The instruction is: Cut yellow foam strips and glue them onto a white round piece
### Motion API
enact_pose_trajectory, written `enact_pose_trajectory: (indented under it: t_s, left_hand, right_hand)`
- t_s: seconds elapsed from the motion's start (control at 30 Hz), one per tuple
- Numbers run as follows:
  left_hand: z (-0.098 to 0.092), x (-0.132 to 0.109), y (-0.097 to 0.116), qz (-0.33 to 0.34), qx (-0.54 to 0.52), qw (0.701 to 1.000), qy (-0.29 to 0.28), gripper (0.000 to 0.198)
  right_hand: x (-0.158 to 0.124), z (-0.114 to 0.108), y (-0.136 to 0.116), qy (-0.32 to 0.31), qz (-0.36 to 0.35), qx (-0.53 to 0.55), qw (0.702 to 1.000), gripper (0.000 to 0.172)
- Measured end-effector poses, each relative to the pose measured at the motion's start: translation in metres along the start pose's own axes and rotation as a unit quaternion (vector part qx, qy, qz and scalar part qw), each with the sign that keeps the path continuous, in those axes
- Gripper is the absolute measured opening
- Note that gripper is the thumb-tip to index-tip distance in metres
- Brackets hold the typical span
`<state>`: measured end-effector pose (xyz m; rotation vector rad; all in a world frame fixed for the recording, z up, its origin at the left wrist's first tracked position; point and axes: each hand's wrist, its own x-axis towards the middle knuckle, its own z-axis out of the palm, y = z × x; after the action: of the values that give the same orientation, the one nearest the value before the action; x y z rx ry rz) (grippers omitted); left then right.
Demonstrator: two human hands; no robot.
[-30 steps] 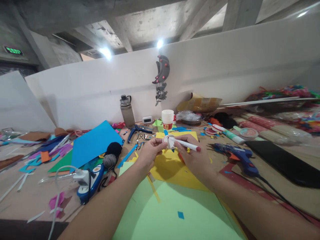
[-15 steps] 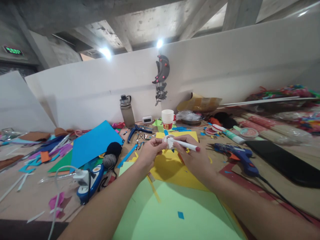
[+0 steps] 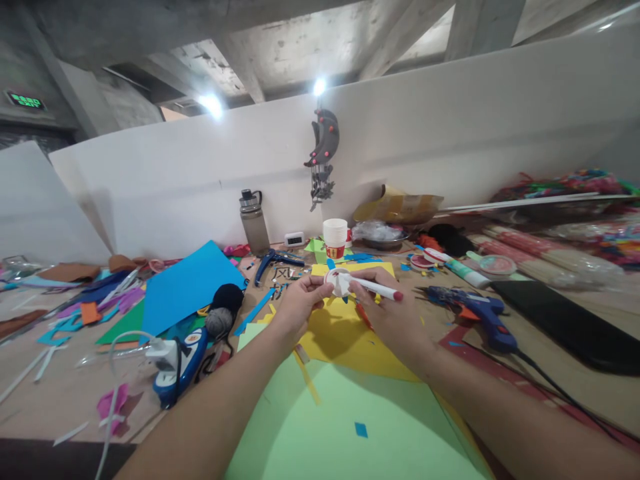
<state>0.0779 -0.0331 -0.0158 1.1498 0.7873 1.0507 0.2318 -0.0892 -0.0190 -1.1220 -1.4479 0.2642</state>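
Note:
My left hand (image 3: 300, 303) pinches a small white round piece (image 3: 338, 281) held up above a yellow sheet (image 3: 340, 333). My right hand (image 3: 393, 317) grips a white marker with a red end (image 3: 377, 289), its tip against the white piece. Both hands are closed and meet over the middle of the table. A light green sheet (image 3: 350, 427) lies under my forearms, with a small blue scrap on it.
A blue glue gun (image 3: 483, 313) with a black cord lies to the right. A blue sheet (image 3: 187, 287), yarn balls (image 3: 223, 310) and a blue-white device (image 3: 183, 360) lie left. Paper cups (image 3: 335, 238), a water bottle (image 3: 253, 222) and pliers (image 3: 273, 260) stand by the white back wall.
Both hands have shifted only slightly; the marker tip has moved a little on the white piece.

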Motion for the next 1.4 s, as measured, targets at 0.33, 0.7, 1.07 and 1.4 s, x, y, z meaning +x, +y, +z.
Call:
enact_pose_trajectory:
  t_s: [0.33, 0.7, 1.07, 1.4]
  left_hand:
    - [0.0015, -0.0009, 0.0011, -0.002, -0.001, 1.0, 0.001, 0.039]
    - [0.0006, -0.0011, 0.0004, 0.0, 0.006, 1.0, -0.005, 0.036]
    - [-0.0002, -0.0011, -0.0001, 0.003, 0.013, 1.0, -0.004, 0.036]
    - [-0.0013, 0.0004, -0.0019, -0.001, 0.005, 1.0, -0.005, 0.036]
  right_hand:
    - [0.0, -0.0001, -0.0008, -0.005, 0.0, -0.004, 1.0, 0.019]
    - [-0.0013, 0.0004, -0.0005, -0.013, 0.0, -0.004, 1.0, 0.021]
    - [-0.0008, 0.0003, 0.0, -0.014, -0.011, 0.0, 1.0, 0.018]
    - [-0.0013, -0.0008, -0.0043, -0.017, 0.009, 0.009, 1.0, 0.018]
